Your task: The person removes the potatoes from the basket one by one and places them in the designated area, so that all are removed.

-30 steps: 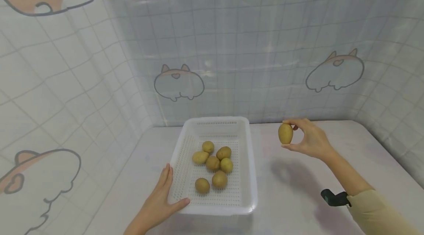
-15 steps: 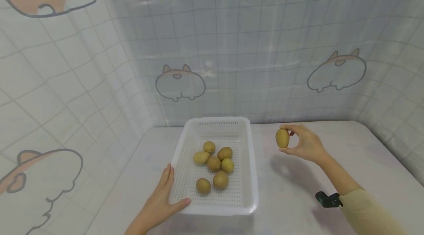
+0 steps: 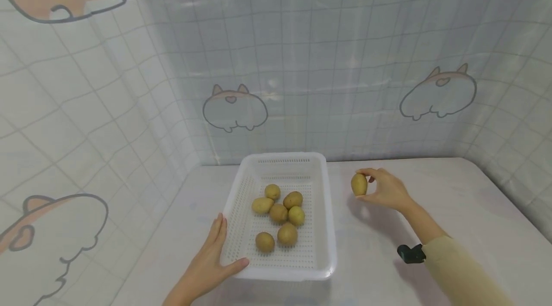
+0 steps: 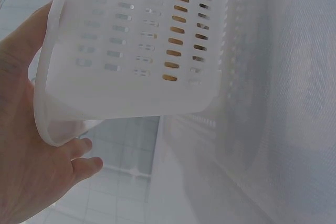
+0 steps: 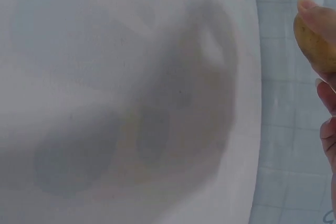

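Observation:
Between thumb and fingers, my right hand (image 3: 385, 191) pinches a potato (image 3: 359, 185) above the table, to the right of the basket. In the right wrist view the potato (image 5: 315, 45) shows at the right edge, partly covered by the thumb. A white perforated plastic basket (image 3: 322, 229) holds several potatoes (image 3: 278, 212) grouped near its middle and front. My left hand (image 3: 211, 253) rests on the basket's front left corner, thumb spread along the front rim. Seen in the left wrist view, the left hand (image 4: 31, 145) lies against the basket's rim (image 4: 44, 98) with extended fingers.
The pale table (image 3: 431, 186) ends at a back wall covering (image 3: 336, 81) printed with a grid and cartoon dogs. Similar sheets rise at left and right. A dark device (image 3: 411, 254) is at the right wrist.
My right hand has moved left and lower with the potato, closer to the basket. The left hand and the potatoes in the basket stay put.

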`<state>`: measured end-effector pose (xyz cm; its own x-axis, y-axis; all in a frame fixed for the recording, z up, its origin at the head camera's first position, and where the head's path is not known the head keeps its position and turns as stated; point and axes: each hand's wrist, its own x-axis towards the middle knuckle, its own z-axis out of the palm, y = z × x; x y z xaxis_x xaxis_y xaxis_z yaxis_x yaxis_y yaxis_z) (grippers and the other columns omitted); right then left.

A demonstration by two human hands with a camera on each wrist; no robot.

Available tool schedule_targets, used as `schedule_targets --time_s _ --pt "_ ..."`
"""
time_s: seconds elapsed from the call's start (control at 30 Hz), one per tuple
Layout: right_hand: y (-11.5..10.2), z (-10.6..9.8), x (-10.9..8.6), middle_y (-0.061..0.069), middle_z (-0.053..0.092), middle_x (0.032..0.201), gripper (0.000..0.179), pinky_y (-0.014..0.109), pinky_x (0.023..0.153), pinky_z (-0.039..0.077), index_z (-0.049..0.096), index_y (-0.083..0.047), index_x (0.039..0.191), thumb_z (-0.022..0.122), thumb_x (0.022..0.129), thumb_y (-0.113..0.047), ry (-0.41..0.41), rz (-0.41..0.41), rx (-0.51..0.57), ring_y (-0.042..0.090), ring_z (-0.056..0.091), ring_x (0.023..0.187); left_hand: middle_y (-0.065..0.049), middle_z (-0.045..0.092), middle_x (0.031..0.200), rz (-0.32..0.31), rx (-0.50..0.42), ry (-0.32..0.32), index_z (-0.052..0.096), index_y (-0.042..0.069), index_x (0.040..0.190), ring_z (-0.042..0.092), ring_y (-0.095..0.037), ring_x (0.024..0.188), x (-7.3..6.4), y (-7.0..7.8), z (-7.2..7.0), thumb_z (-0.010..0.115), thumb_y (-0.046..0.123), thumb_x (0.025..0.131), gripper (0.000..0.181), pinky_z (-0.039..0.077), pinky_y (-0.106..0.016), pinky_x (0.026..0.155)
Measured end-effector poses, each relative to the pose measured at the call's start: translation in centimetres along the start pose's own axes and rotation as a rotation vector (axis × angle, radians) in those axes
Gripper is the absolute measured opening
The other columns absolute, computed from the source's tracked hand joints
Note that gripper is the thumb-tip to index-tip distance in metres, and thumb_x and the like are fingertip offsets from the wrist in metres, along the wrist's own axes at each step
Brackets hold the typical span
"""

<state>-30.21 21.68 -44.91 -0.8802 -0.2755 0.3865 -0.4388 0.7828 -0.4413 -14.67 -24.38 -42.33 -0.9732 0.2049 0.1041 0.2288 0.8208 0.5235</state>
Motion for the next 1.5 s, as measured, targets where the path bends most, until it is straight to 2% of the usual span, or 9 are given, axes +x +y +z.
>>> schedule_targets --time_s 0.1,0.23,0.43,0.77,1.03,1.2,1.4,1.5 --pt "0.1 0.6 0.3 0.004 0.062 0.092 0.069 0.032 0.06 0.043 0.063 -0.012 0.123 0.089 0.063 -0.035 -0.026 0.002 0.002 0.024 0.058 0.085 -0.025 0.0 0.158 -0.007 -0.005 -0.004 0.011 -0.009 0.149 0.009 -0.045 0.142 0.0 0.0 0.0 0.073 0.054 0.079 0.113 0.021 -0.06 0.108" --pt "0.2 1.3 0.6 0.005 0.064 0.1 0.069 0.033 0.063 0.045 0.061 -0.008 0.121 0.088 0.064 -0.035 -0.053 0.014 0.016 0.023 0.058 0.087 -0.027 0.003 0.157 0.015 -0.006 0.014 0.012 -0.01 0.149 0.01 -0.047 0.141 0.0 0.2 -0.1 0.074 0.051 0.078 0.112 0.022 -0.061 0.107" --pt "0.5 2.3 0.7 0.008 0.062 0.11 0.069 0.034 0.066 0.046 0.058 -0.007 0.122 0.087 0.066 -0.035 -0.13 0.093 0.026 0.023 0.056 0.092 -0.027 0.002 0.157 0.019 0.0 0.007 0.012 -0.011 0.149 0.009 -0.047 0.141 0.1 0.2 -0.1 0.075 0.051 0.078 0.113 0.021 -0.06 0.107" --pt "0.7 2.9 0.8 0.01 0.062 0.111 0.071 0.036 0.068 0.047 0.059 -0.005 0.126 0.084 0.069 -0.041 -0.181 0.142 0.007 0.023 0.056 0.091 -0.025 -0.001 0.158 -0.01 -0.006 -0.01 0.01 -0.01 0.149 0.007 -0.045 0.142 0.0 0.0 -0.1 0.074 0.051 0.079 0.112 0.019 -0.06 0.108" --pt "0.6 3.4 1.1 0.012 0.064 0.105 0.072 0.038 0.069 0.047 0.058 -0.001 0.128 0.08 0.074 -0.043 -0.2 0.151 0.055 0.028 0.055 0.093 -0.026 0.001 0.157 0.009 -0.004 -0.006 0.011 -0.011 0.149 0.008 -0.046 0.141 0.1 0.4 -0.2 0.074 0.051 0.079 0.113 0.02 -0.059 0.108" --pt "0.4 3.9 1.5 0.016 0.061 0.105 0.072 0.044 0.076 0.048 0.054 0.003 0.132 0.076 0.079 -0.04 -0.224 0.125 0.097 0.031 0.054 0.096 -0.027 0.002 0.157 0.003 -0.01 0.0 0.012 -0.011 0.148 0.009 -0.047 0.141 0.2 0.3 -0.1 0.074 0.051 0.078 0.113 0.02 -0.059 0.108" --pt "-0.1 4.4 1.5 0.022 0.059 0.113 0.075 0.05 0.083 0.048 0.049 0.006 0.135 0.076 0.079 -0.036 -0.227 0.05 0.082 0.034 0.056 0.101 -0.025 -0.001 0.158 -0.02 -0.017 -0.017 0.01 -0.01 0.149 0.007 -0.045 0.142 0.2 0.1 0.0 0.073 0.052 0.079 0.113 0.019 -0.059 0.109" --pt "-0.2 4.6 1.4 0.024 0.057 0.117 0.077 0.052 0.084 0.049 0.047 0.004 0.137 0.077 0.079 -0.037 -0.221 0.042 0.067 0.036 0.056 0.103 -0.025 -0.001 0.158 -0.022 -0.018 -0.014 0.01 -0.01 0.149 0.008 -0.046 0.142 0.1 0.1 -0.1 0.074 0.052 0.079 0.113 0.019 -0.059 0.109"
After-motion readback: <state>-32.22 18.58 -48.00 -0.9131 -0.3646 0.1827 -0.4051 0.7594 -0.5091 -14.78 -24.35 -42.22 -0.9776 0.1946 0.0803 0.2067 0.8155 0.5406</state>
